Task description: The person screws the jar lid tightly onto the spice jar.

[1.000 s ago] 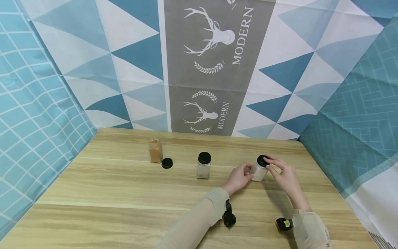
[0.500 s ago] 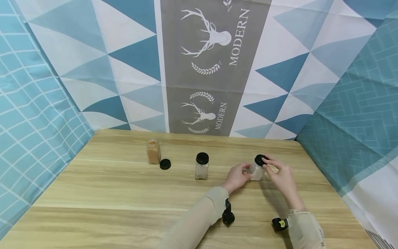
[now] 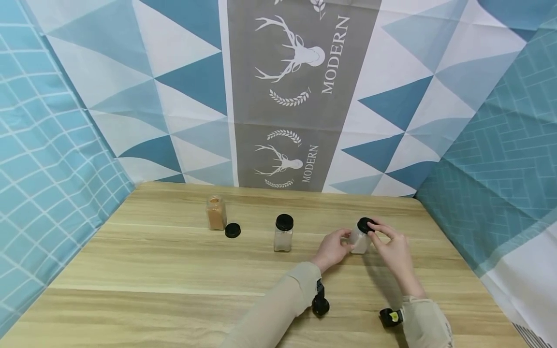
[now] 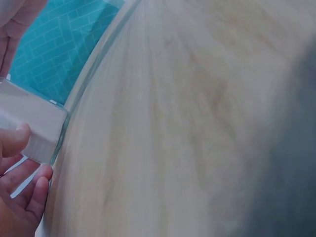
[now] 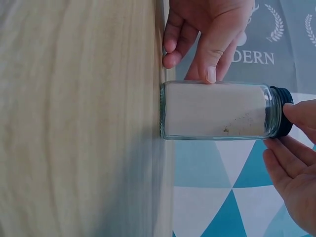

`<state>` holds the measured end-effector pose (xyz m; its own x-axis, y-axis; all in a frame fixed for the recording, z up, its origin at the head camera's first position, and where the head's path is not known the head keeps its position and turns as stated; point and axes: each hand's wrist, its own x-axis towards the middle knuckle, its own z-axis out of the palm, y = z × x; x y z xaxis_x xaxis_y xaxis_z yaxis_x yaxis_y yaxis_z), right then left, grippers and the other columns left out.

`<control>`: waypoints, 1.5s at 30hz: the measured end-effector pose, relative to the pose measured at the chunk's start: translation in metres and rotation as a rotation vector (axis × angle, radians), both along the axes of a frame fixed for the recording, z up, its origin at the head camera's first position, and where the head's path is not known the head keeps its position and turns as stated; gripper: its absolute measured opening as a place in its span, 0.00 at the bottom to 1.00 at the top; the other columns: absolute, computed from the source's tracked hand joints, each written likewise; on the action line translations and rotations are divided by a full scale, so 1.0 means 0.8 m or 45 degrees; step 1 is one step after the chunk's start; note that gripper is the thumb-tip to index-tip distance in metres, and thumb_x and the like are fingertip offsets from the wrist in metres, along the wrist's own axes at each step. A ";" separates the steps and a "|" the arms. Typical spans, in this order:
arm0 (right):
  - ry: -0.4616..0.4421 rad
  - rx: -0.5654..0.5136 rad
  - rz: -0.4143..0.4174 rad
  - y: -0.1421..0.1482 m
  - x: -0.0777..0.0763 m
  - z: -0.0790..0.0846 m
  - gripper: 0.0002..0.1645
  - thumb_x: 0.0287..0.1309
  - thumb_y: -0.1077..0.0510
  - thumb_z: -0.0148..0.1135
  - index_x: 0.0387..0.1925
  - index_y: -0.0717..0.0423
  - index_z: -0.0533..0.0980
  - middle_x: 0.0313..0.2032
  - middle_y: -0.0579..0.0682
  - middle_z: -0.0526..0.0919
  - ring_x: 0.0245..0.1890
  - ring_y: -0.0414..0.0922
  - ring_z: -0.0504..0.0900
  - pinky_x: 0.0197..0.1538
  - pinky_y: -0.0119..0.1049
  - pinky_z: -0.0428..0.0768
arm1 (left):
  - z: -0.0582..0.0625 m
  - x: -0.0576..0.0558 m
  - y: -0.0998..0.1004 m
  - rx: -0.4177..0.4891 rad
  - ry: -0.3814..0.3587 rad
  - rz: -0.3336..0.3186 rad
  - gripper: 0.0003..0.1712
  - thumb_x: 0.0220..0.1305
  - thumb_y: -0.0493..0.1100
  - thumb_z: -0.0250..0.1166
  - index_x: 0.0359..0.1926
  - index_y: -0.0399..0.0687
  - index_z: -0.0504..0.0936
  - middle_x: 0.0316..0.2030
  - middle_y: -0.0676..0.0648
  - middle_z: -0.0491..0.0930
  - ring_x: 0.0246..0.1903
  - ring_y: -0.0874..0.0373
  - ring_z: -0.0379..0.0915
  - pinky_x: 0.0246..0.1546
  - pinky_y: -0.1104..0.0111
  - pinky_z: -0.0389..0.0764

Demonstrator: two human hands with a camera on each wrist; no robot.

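Note:
A square glass jar [image 3: 359,244] of white powder stands upright on the wooden table at the right, its black lid [image 3: 364,225] on top. My left hand [image 3: 332,250] holds the jar's body low on its left side, between thumb and fingers. From the right, my right hand [image 3: 393,246] pinches the lid's edge with thumb and fingertips. Seen from the right wrist, the jar [image 5: 217,109] is filled nearly to the neck, and the lid [image 5: 282,112] sits on the neck. Part of the jar [image 4: 34,118] shows at the left wrist view's edge.
A second black-lidded jar [image 3: 283,237] with pale contents stands left of my left hand. Farther left is an uncapped jar [image 3: 216,215] of orange-brown powder, with a loose black lid [image 3: 232,230] beside it. Patterned cloth [image 3: 191,96] hangs behind the table.
My right wrist and forearm have shifted slightly left while the fingers stay at the lid. My left hand keeps its hold, and the jars stand where they were.

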<state>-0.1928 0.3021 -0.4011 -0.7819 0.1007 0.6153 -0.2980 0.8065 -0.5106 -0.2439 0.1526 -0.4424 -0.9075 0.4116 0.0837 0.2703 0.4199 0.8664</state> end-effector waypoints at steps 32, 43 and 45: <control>0.064 0.028 0.120 -0.011 0.001 0.013 0.15 0.51 0.67 0.63 0.42 0.58 0.78 0.50 0.58 0.77 0.48 0.56 0.76 0.48 0.49 0.72 | 0.042 0.004 -0.039 0.071 -0.054 -0.028 0.14 0.60 0.41 0.60 0.48 0.44 0.77 0.42 0.49 0.79 0.36 0.61 0.75 0.30 0.74 0.75; 0.185 0.098 0.213 -0.027 0.000 0.016 0.16 0.47 0.71 0.64 0.40 0.59 0.79 0.43 0.55 0.81 0.43 0.47 0.77 0.48 0.13 0.62 | 0.053 0.012 -0.055 0.052 0.016 -0.063 0.15 0.61 0.42 0.59 0.48 0.44 0.76 0.39 0.50 0.80 0.33 0.63 0.74 0.30 0.76 0.73; 0.169 0.097 0.221 -0.030 -0.001 0.016 0.15 0.47 0.71 0.63 0.40 0.59 0.79 0.42 0.54 0.81 0.42 0.48 0.77 0.47 0.14 0.64 | 0.055 0.013 -0.057 0.037 0.042 -0.048 0.13 0.60 0.42 0.60 0.46 0.45 0.77 0.38 0.52 0.80 0.32 0.65 0.73 0.30 0.76 0.73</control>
<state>-0.1933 0.2782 -0.3886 -0.6952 -0.0793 0.7145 -0.4962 0.7721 -0.3971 -0.2333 0.1072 -0.3980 -0.8880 0.4423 0.1261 0.3143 0.3835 0.8684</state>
